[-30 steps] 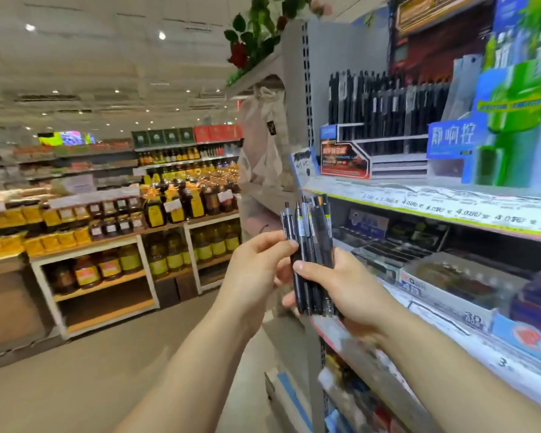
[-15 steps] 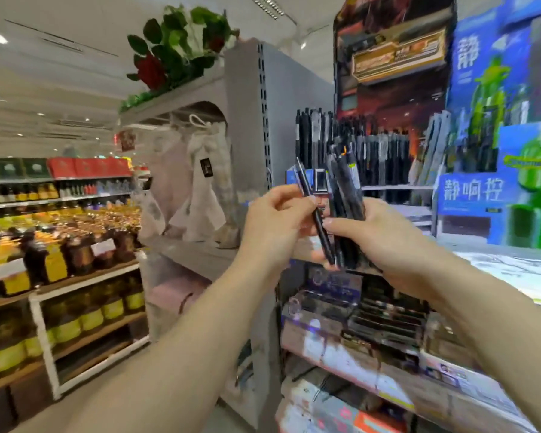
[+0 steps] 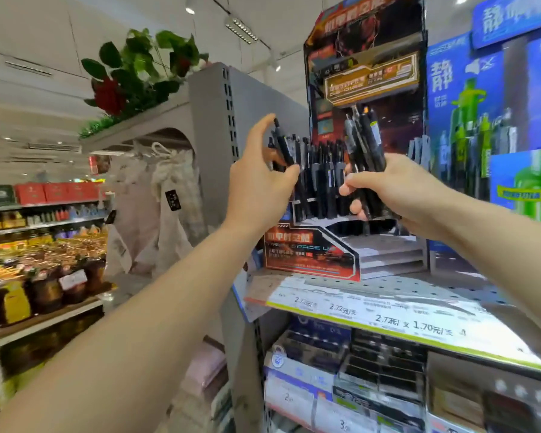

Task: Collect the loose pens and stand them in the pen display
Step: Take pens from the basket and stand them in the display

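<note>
Head camera looks up at a pen display [image 3: 313, 251] on a store shelf [image 3: 388, 292]. Left hand [image 3: 260, 179] pinches one black pen [image 3: 283, 145] by the display's left side. Right hand [image 3: 397, 189] has its fingers [image 3: 352, 185] wrapped round a bunch of black pens [image 3: 364, 142], just right of the standing pens.

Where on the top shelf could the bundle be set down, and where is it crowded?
The perforated shelf is bare in front of the pen display, behind the price strip. The display's grey steps, below the standing pens, are bare too. The pen row is crowded, with the left hand and right hand close in.
</note>
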